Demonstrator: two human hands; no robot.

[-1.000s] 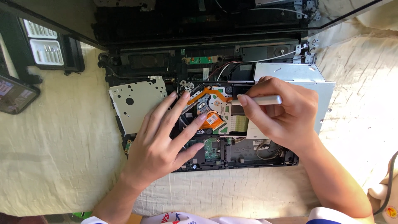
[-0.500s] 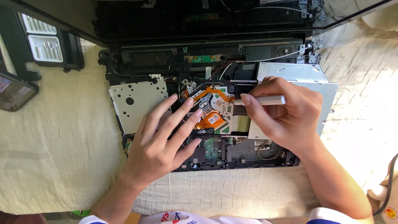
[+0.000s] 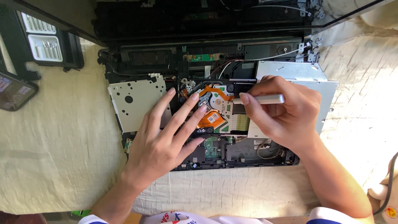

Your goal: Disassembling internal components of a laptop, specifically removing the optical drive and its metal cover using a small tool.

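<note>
Centrally, opened laptop chassis (image 3: pixel 215 153) lies on cloth-covered worktop (image 3: pixel 54 166). Left hand (image 3: pixel 159 145) flat, fingers spread, bracing copper heat pipe (image 3: pixel 211 118); right hand (image 3: pixel 286 112) pinches silver screwdriver (image 3: pixel 259 99), tip hidden.

Left hand (image 3: pixel 159 145): lies flat, fingers spread, on the opened laptop chassis (image 3: pixel 207 155), fingertips touching the copper heat pipe (image 3: pixel 213 118).
Right hand (image 3: pixel 282 112): pinches a silver screwdriver (image 3: pixel 261 99), held nearly level, tip towards the heat pipe.
Metal plates: perforated plate (image 3: pixel 134 99) just beside the left hand; silver drive casing (image 3: pixel 298 72) under the right hand.
Surface: cream cloth (image 3: pixel 54 157) beneath the chassis.
Upper left: black bit case (image 3: pixel 45 45) and a phone (image 3: pixel 14 91).
</note>
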